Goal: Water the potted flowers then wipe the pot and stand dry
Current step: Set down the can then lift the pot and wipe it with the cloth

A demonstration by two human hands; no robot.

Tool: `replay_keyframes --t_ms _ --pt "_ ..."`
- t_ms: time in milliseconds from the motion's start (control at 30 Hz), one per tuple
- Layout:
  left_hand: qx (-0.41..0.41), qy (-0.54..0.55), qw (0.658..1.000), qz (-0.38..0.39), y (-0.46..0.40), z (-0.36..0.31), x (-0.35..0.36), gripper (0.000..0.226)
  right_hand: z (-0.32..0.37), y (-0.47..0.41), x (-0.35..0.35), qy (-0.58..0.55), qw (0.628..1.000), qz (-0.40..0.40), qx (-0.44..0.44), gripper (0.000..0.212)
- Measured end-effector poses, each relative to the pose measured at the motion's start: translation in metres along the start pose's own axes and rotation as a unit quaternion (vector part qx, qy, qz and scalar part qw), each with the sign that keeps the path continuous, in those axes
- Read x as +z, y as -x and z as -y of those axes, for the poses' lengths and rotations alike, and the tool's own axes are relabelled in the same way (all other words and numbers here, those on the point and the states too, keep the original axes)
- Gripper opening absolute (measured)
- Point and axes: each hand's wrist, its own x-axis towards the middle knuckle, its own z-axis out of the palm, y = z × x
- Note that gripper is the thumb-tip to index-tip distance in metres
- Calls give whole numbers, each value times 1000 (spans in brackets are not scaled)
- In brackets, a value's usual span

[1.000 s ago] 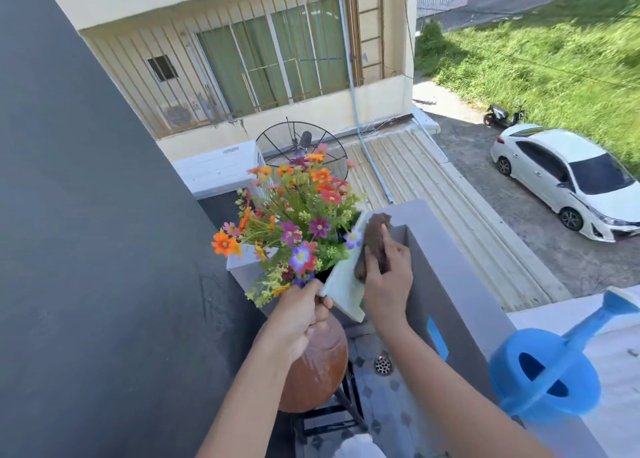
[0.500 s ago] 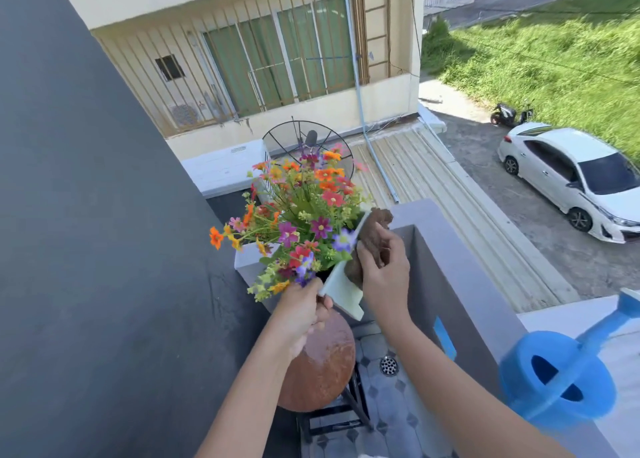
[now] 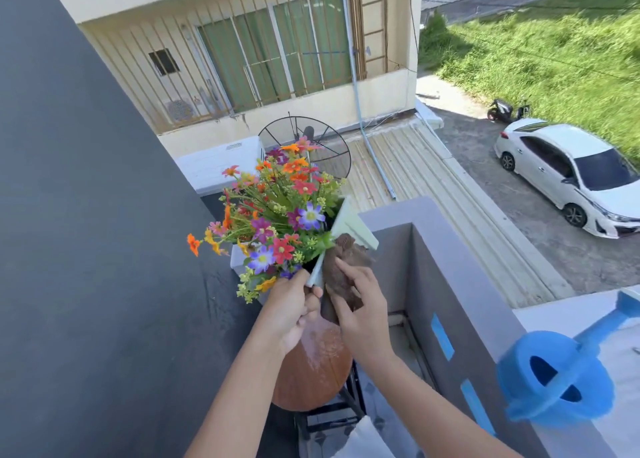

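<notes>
The left hand [image 3: 292,307] pinches the near corner of the pale pot [image 3: 349,223], tilted above the brown stand [image 3: 311,371]. The right hand [image 3: 360,305] presses a brown cloth [image 3: 341,277] against its side. The flowers [image 3: 277,215] hide most of the pot; the blue watering can [image 3: 554,378] is blurred.

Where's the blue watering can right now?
In the head view, the blue watering can sits at lower right on top of the grey balcony wall, well to the right of the right hand and flower pot.
</notes>
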Motion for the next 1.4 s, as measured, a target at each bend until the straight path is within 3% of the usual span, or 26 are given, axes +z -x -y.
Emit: replay_keyframes --t_ms 200,300,400,567,767,1000,1233,1400 --pt "5 20 1000 7 3 -5 9 18 14 -41 -1 10 999 -47 -18 50" --pt "10 15 1000 20 9 -8 7 23 1 -71 -12 45 993 -106 15 49" --pt "20 24 999 37 12 -10 5 10 -13 -86 -24 60 988 -129 57 43" --pt "12 10 1000 27 10 -7 9 24 -10 -99 -29 26 989 -105 102 38" --pt "6 -3 1000 17 9 -12 15 26 19 -76 -16 -7 999 -33 4 40" --pt "9 55 998 22 2 -27 6 32 -6 -27 -25 99 987 60 -114 55" --pt "12 89 996 19 1 -33 2 31 -32 -9 -35 127 992 20 -17 64" --pt "17 86 996 21 4 -34 5 28 -7 -22 -17 129 987 19 -97 50"
